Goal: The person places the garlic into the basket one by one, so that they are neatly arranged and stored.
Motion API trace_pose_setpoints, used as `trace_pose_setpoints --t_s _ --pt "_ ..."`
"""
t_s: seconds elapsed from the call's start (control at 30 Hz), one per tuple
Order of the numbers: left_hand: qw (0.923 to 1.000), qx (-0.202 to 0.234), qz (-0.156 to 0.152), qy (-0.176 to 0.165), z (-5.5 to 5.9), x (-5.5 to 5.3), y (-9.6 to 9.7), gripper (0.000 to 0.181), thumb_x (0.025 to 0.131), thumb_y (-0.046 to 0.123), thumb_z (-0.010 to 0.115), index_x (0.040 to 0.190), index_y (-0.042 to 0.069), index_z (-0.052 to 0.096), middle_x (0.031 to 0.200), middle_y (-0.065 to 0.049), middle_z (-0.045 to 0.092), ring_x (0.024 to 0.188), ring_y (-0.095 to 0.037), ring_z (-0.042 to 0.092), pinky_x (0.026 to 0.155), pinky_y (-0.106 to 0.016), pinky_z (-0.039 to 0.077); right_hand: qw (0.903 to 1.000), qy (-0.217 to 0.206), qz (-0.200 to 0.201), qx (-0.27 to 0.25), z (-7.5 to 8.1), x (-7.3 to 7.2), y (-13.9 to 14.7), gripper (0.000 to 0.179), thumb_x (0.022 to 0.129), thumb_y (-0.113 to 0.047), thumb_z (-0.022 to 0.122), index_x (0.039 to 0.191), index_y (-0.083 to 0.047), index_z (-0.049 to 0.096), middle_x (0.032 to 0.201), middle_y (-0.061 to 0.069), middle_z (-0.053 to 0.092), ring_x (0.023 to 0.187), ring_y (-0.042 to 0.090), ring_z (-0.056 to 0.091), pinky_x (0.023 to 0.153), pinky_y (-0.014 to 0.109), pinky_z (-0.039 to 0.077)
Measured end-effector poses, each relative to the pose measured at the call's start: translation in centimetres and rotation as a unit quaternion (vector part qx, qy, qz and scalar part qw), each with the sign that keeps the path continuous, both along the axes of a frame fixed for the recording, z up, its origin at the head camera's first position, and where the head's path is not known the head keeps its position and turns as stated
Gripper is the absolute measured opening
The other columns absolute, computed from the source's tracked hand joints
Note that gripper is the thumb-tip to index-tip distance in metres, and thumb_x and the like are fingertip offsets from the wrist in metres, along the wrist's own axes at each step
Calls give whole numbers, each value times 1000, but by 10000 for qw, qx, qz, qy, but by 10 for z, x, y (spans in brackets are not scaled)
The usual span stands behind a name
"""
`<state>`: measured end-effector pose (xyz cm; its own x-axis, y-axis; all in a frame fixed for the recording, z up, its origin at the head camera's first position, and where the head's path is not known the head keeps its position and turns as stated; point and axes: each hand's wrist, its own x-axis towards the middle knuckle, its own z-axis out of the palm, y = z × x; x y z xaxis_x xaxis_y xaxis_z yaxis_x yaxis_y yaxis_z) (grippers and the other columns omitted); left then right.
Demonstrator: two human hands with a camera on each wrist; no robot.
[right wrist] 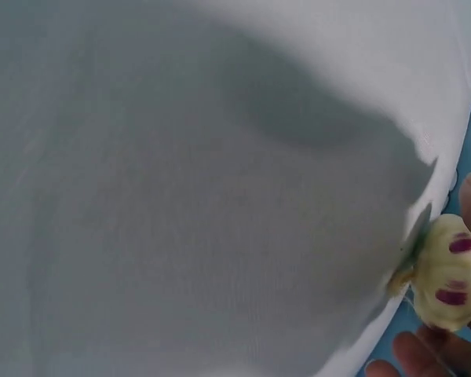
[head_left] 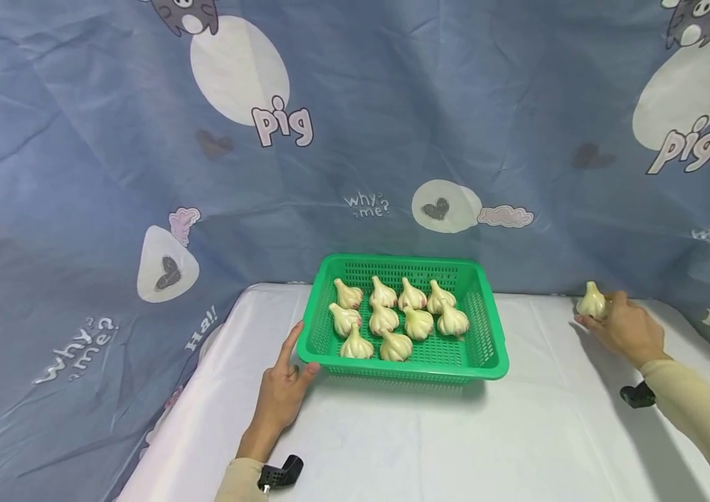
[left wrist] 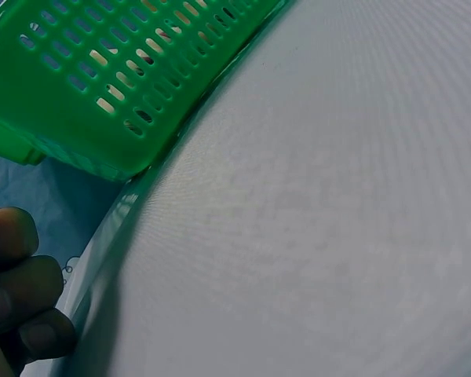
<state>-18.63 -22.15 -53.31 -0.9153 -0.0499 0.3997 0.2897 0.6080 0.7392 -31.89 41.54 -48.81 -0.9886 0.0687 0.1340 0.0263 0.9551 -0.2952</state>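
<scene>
A garlic bulb point(head_left: 591, 302) with its stem up is held between the thumb and fingers of my right hand point(head_left: 633, 329), at the table's far right edge. In the right wrist view the bulb point(right wrist: 449, 273) shows purple patches and its root end, close to the white cloth. My left hand point(head_left: 281, 390) is at the front left corner of a green plastic basket point(head_left: 392, 371), thumb at the front rim and index finger stretched along the left side. Several garlic bulbs point(head_left: 419, 323) lie in the basket in rough rows. The left wrist view shows the basket's slotted wall point(left wrist: 86, 71) and loosely bent fingers point(left wrist: 33, 290).
A white cloth point(head_left: 386, 446) covers the table. Behind it hangs a blue printed curtain point(head_left: 355, 153), which also drops past the left and right edges. Bare green mesh shows at the basket's right end. Each wrist wears a small black device point(head_left: 282, 473).
</scene>
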Motion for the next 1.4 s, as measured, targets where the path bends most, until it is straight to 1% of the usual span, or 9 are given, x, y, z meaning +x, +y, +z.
trace_pose_setpoints --t_s 0.13,0.3,0.53,0.67,0.77,0.9,1.07,1.23,1.4 --pt "10000 23 17 -37 1 0 0 81 98 40 76 167 41 32 46 21 29 42 10 18 40 -17 19 9999 -141 -30 53 -4 -3 -1 86 100 -64 61 131 13 41 98 45 61 78 54 65 52 49 44" --pt "10000 -4 26 -29 0 0 0 81 98 41 76 167 41 32 45 21 30 42 10 18 40 -17 18 9997 -187 34 159 -5 -6 -3 76 102 -56 62 121 15 43 87 38 59 71 47 63 50 49 42" --pt "10000 -42 5 -4 0 -1 -1 81 98 44 75 167 42 31 45 21 30 42 10 18 40 -17 18 9998 -111 -138 -24 -2 -6 -4 83 99 -59 64 132 15 45 98 40 60 78 48 63 53 46 40" --pt "10000 -46 17 -22 1 -1 -1 81 98 45 75 167 42 32 46 21 30 42 9 18 40 -17 18 10000 3 46 -61 1 -5 -5 79 103 -57 59 140 11 41 109 39 59 89 55 64 56 49 42" --pt "10000 -50 16 -28 2 0 -1 82 98 43 76 167 41 32 46 21 30 42 9 18 41 -17 18 9995 31 297 -64 8 -5 -5 74 105 -54 57 141 8 41 108 36 60 87 54 64 55 49 42" --pt "10000 -59 7 -28 2 0 0 82 98 42 76 167 40 32 46 21 29 42 9 18 41 -17 18 9984 -47 539 -191 23 -4 -8 78 104 -55 58 141 12 42 111 39 62 86 51 65 57 43 43" --pt "10000 -49 8 42 1 -2 0 81 98 43 75 167 38 32 45 21 29 41 9 18 40 -17 18 9951 -96 861 -467 42 -5 -15 76 104 -51 63 139 15 49 120 42 65 94 53 68 63 41 46" --pt "10000 -32 25 18 1 -1 0 81 98 46 75 167 40 32 46 21 29 41 9 18 41 -17 18 9935 -175 948 -600 58 -1 -24 71 100 -50 71 130 13 59 121 39 68 102 54 68 69 42 48" --pt "10000 -65 38 7 1 -1 0 82 98 46 75 166 42 32 46 21 29 41 9 18 41 -18 18 9920 -222 990 -747 66 5 -33 73 94 -53 78 126 10 65 119 34 71 102 49 70 68 33 45"
